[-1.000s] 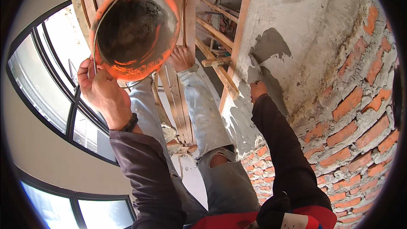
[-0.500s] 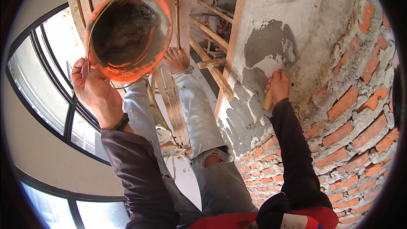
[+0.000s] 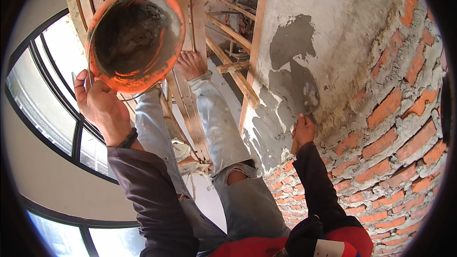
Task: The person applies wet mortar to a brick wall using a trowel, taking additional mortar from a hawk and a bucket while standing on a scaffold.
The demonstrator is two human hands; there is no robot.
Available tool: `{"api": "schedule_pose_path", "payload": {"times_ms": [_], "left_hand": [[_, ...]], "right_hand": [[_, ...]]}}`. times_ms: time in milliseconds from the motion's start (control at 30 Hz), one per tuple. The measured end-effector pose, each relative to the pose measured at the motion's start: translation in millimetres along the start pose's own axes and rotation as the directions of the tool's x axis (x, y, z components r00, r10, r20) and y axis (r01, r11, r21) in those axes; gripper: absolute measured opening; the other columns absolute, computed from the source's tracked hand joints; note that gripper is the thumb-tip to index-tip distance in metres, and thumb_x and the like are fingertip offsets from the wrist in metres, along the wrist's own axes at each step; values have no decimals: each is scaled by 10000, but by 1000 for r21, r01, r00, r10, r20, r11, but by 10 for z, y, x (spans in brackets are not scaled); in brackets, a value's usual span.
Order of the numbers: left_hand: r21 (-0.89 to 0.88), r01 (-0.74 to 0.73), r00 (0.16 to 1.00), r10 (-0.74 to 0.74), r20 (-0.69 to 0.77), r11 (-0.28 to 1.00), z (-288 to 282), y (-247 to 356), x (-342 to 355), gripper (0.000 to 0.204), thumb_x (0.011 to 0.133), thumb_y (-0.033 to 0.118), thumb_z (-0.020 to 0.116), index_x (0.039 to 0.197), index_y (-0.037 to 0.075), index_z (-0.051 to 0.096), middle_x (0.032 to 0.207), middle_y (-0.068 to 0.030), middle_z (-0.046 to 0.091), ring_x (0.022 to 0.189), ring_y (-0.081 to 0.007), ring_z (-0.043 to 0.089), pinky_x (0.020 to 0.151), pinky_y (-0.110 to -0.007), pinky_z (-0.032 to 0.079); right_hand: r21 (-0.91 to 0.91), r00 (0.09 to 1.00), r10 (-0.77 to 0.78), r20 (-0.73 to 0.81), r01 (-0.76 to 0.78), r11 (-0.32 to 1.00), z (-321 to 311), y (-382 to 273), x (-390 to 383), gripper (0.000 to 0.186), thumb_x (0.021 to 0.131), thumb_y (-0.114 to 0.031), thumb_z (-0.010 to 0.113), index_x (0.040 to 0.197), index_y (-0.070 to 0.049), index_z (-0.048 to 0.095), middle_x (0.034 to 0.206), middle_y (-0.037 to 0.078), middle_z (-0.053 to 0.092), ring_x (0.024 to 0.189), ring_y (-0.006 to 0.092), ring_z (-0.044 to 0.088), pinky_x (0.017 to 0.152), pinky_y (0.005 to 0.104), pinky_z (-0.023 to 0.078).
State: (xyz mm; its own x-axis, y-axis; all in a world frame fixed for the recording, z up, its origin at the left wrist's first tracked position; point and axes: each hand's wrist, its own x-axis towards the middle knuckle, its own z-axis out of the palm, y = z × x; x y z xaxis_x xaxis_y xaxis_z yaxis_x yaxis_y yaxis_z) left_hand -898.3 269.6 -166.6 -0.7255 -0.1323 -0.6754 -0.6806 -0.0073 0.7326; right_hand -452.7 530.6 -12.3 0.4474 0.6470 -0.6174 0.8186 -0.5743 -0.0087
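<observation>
My left hand (image 3: 105,109) is closed on the lower left rim of an orange bucket (image 3: 177,50), which hangs tilted so its inside faces me. Grey wet mortar (image 3: 131,33) lies in the bucket. A thin metal edge shows by the left fingertips; I cannot make out what it is. My right hand (image 3: 303,132) grips the wooden handle of a trowel (image 3: 311,96), its blade lying against a pale plastered surface (image 3: 335,24). Dark wet mortar patches (image 3: 293,43) cover part of that surface, above and to the left of the blade.
Rough exposed brickwork (image 3: 381,145) runs down the right side. My bare foot (image 3: 191,64) stands on wooden planks (image 3: 164,0). Wooden braces (image 3: 233,74) cross a gap between planks and wall. Black-framed windows (image 3: 59,85) curve along the left.
My right hand and the trowel have moved down along the wall, and the wet mortar patch now reaches lower. The bucket and my left hand have shifted slightly left in view.
</observation>
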Motion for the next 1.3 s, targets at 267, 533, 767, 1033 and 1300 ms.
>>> {"api": "schedule_pose_path", "payload": {"times_ms": [267, 533, 767, 1033, 1300], "left_hand": [[-23, -22, 1000, 22, -3, 999, 25, -12, -35, 504, 750, -171, 453, 1225, -3, 450, 1194, -140, 541, 907, -173, 589, 670, -289, 526], [6, -55, 998, 55, 28, 998, 84, -86, -36, 439, 758, -169, 437, 1158, 6, 484, 1076, -102, 577, 773, -116, 549, 614, -275, 500], [15, -18, 1000, 18, -25, 1000, 203, -17, -86, 415, 728, -147, 418, 1103, 13, 495, 990, -78, 586, 726, -109, 545, 560, -259, 463], [-96, -42, 999, 41, -16, 995, 141, -22, -76, 388, 729, -168, 427, 1078, -14, 503, 1022, -119, 598, 831, -137, 580, 704, -220, 466], [-35, -20, 999, 19, -41, 999, 259, 21, -180, 212, 814, -122, 552, 989, -3, 571, 934, -42, 581, 803, -89, 537, 724, -204, 441]], "right_hand": [[-312, 942, -331, -50, 300, 901, 124, 764, 7, 318, 983, -290, 571, 812, -22, 560, 644, 89, 562, 561, 207, 575, 546, 391, 470], [-667, 888, -458, -42, 316, 675, 963, 200, 930, 396, 920, -357, 617, 882, 38, 623, 891, 281, 650, 920, 469, 614, 775, 491, 472], [-5, 986, -162, -38, 162, 987, 24, -299, 118, 390, 1005, -371, 542, 762, -69, 496, 618, 30, 521, 417, 119, 483, 394, 304, 400], [199, 994, -96, -48, 104, 975, -50, 212, -702, 239, 1018, -263, 492, 855, -88, 491, 611, -1, 486, 448, 105, 461, 413, 273, 390], [-390, 500, -649, 573, 863, 320, 1341, -1644, -725, 290, 827, -221, 697, 1051, -64, 600, 846, 199, 676, 806, 405, 655, 717, 464, 514]]}}
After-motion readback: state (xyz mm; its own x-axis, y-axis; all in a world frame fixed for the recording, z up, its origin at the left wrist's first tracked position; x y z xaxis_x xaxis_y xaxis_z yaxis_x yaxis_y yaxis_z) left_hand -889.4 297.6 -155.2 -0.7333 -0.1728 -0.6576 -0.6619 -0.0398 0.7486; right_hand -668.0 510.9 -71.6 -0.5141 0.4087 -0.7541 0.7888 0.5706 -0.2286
